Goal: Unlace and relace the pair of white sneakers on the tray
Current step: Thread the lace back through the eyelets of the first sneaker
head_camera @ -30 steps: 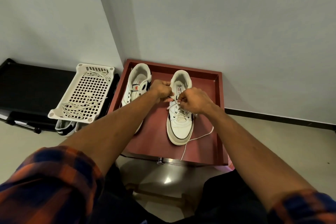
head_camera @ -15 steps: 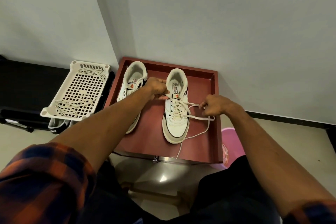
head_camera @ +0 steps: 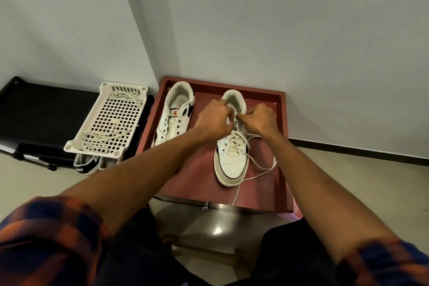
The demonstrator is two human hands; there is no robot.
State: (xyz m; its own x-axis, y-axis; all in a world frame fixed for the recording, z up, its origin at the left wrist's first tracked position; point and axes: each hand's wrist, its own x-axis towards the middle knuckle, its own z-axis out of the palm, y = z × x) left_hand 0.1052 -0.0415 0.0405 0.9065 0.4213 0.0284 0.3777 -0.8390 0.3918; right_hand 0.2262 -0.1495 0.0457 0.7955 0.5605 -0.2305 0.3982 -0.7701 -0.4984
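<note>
Two white sneakers lie on a dark red tray (head_camera: 282,169). The left sneaker (head_camera: 174,118) has empty eyelets and no lace. The right sneaker (head_camera: 232,160) carries a white lace (head_camera: 257,165) through most of its eyelets, with loose ends trailing right and toward the tray's front edge. My left hand (head_camera: 213,118) and my right hand (head_camera: 260,118) meet over the upper eyelets near the tongue, fingers curled and pinching the lace there. My fingers hide the exact eyelet.
A white perforated basket (head_camera: 139,90) with a loose lace in it sits left of the tray on a black rack (head_camera: 41,109). Other shoes (head_camera: 87,165) stand under the basket. Grey walls meet right behind the tray. Something pink (head_camera: 296,212) peeks out at the tray's front right corner.
My right hand, which had pulled the lace out to the right half a second ago, has come back to the upper eyelets beside my left hand.
</note>
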